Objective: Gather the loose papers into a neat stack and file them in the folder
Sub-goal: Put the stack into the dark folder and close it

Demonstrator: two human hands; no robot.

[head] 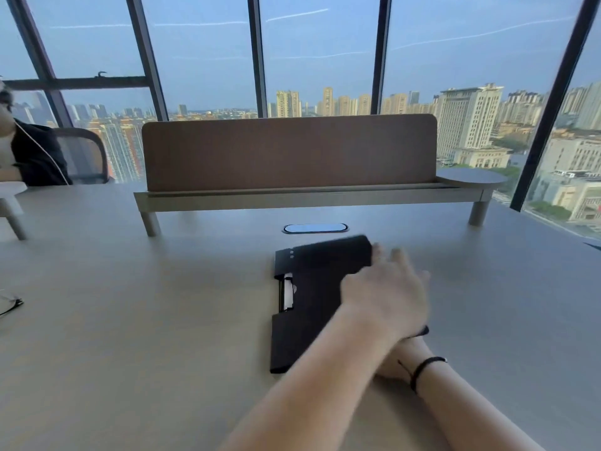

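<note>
1. Our left hand (387,288) lies flat on the black folder (309,307), fingers spread and blurred, pressing the cover down rather than pinching it; the forearm crosses over from the lower left.
2. Our right hand (401,356) sits tucked under that forearm at the folder's near right corner. Most of it is hidden, so we cannot tell whether it is gripping anything. A black cord bracelet (422,369) circles its wrist.
3. The folder rests closed on the grey desk (130,320), just right of centre, its long side running away from us. A sliver of white paper (288,296) shows through a cut-out along its left edge; the papers otherwise lie out of sight inside.
4. Just beyond the folder, an oval cable port (314,228) is set into the desktop.
5. Behind that stands a raised shelf (292,198) on round legs, carrying a brown divider panel (289,151) and ending in a round platform on the right.
6. At far left sits another person in a dark top (35,157), with a pair of glasses (9,304) lying on the desk edge.
7. Floor-to-ceiling windows (325,53) frame a skyline of high-rise towers under blue sky.
</note>
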